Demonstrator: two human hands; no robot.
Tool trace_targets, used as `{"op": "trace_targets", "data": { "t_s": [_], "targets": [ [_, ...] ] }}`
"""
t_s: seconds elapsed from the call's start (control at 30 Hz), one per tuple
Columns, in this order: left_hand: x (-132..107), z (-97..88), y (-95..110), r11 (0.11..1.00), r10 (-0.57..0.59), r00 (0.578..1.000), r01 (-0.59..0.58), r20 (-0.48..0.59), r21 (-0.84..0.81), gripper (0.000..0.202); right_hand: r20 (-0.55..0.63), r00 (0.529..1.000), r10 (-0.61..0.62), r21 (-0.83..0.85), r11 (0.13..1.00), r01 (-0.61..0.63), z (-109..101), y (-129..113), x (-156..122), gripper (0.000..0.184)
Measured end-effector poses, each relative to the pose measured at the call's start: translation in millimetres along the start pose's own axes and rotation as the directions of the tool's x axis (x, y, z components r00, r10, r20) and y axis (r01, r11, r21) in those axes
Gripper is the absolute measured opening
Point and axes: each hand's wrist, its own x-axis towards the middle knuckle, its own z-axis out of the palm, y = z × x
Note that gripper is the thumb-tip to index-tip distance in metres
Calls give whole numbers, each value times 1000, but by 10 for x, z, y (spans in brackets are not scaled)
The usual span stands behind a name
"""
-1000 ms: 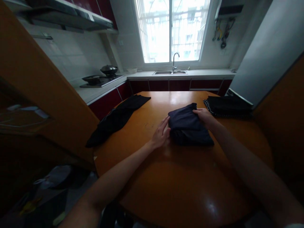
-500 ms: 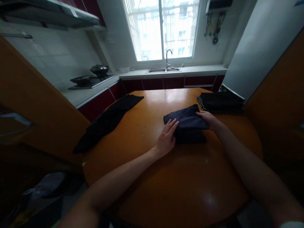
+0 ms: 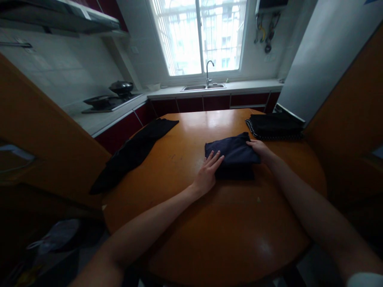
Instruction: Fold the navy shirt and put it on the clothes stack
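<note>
Head view, looking forward-down over table (image 3: 209, 223), close.

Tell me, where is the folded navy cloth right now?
The folded navy cloth lies mid-table, between the left hand and right hand, near the black folded stack.

Three dark pieces of clothing lie on one round wooden worktop (image 3: 209, 223). One folded navy garment (image 3: 231, 153) sits at the centre of the frame. One folded black stack (image 3: 273, 126) lies at the upper right of the worktop. One long black garment (image 3: 134, 151) drapes over the worktop's left edge. Two hands are in view: the left hand (image 3: 208, 171) just left of centre, and the right hand (image 3: 259, 148) just right of centre. At the upper left of the frame stand two pans (image 3: 121, 87) on one stove. At the top centre are one window (image 3: 199, 36), one sink and one tap (image 3: 208, 69).
</note>
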Motion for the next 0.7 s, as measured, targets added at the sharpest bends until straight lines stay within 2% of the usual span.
{"op": "trace_targets", "data": {
  "t_s": [0.17,0.27,0.37,0.47,0.6,0.7],
  "targets": [
    [-77,46,-74,999,-20,1000,20,13,26,85,-1,1000,25,-8,1000,-25,-41,1,-11,18],
    [-103,32,-73,998,-64,998,64,-9,14,74,30,999,34,-76,997,-31,-62,33,-19,18],
    [-100,4,-61,992,-120,992,119,-45,-30,67,26,1000,6,-74,997,-4,-57,49,-25,15],
    [-94,-29,-61,983,-169,983,163,-75,-86,63,19,1000,-8,-76,997,9,-46,40,-53,12],
    [-110,-77,-80,970,-216,972,202,-97,-134,61,36,999,19,-178,984,-13,-27,30,-119,10],
    [-127,-103,-95,971,-214,972,201,-97,-131,60,-9,1000,-21,-215,976,19,7,44,-152,14]
  ]
}}
